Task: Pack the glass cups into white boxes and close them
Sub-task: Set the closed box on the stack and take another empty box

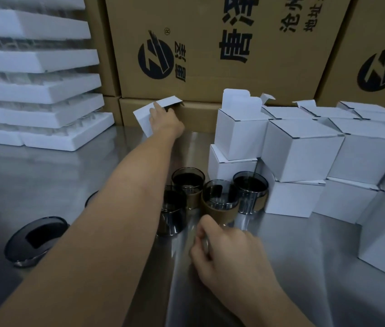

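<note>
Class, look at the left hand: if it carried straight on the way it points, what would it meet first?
The left hand already touches the flat white box; pushing on, that box and hand would probably meet the brown carton just behind, though depth is unclear.

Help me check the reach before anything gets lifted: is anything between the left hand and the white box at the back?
Nothing visible. The left hand touches the white box in front of the brown cartons. The glass cups stand nearer, beside the forearm, not in between.
</note>
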Motion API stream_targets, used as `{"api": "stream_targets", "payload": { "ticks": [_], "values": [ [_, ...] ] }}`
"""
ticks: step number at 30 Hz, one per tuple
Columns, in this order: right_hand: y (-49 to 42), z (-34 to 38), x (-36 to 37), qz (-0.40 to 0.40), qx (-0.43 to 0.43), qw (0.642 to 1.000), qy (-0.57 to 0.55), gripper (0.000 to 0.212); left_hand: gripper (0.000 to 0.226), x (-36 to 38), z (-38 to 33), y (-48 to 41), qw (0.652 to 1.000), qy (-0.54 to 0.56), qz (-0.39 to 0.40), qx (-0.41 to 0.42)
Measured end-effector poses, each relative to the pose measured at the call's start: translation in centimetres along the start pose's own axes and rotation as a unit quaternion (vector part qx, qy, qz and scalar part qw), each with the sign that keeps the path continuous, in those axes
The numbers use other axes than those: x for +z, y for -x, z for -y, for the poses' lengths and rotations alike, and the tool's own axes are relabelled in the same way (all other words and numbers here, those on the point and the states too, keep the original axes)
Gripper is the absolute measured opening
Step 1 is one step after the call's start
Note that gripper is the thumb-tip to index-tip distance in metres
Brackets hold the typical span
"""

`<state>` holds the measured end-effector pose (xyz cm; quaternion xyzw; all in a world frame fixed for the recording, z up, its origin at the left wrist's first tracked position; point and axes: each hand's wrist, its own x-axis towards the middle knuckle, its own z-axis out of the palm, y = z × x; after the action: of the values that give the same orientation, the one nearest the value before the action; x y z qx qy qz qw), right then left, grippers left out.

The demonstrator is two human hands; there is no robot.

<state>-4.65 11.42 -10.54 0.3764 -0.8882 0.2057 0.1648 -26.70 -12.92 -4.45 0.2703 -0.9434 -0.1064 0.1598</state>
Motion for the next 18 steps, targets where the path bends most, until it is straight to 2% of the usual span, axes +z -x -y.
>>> {"api": "stream_targets", "payload": {
  "ticks": [7,10,12,14,17,18],
  "values": [
    [0.1,-0.9,0.8,0.026,0.024,0.999,-0.033,0.013,0.049,0.4,1.1,0.5,0.999,0.003,-0.027,-0.016],
    [-0.2,-0.7,0.5,0.02,0.037,0.998,-0.05,0.011,0.05,-1.5,1.5,2.0,0.991,0.093,-0.1,-0.006],
    [-0.2,-0.7,0.5,0.018,0.047,0.997,-0.052,0.009,0.049,-3.8,1.0,4.5,0.964,0.214,-0.158,0.004],
    [-0.3,-0.7,0.5,0.005,0.049,0.998,-0.048,0.01,0.046,-6.7,-0.7,8.1,0.898,0.388,-0.207,-0.008],
    [0.1,-0.2,0.0,-0.02,0.039,0.996,-0.076,0.009,0.042,-10.8,-3.6,15.5,0.727,0.646,-0.23,-0.037],
    [0.5,0.0,-0.3,-0.04,0.032,0.994,-0.093,0.008,0.043,-11.7,-4.4,18.3,0.691,0.688,-0.221,-0.036]
  ]
}}
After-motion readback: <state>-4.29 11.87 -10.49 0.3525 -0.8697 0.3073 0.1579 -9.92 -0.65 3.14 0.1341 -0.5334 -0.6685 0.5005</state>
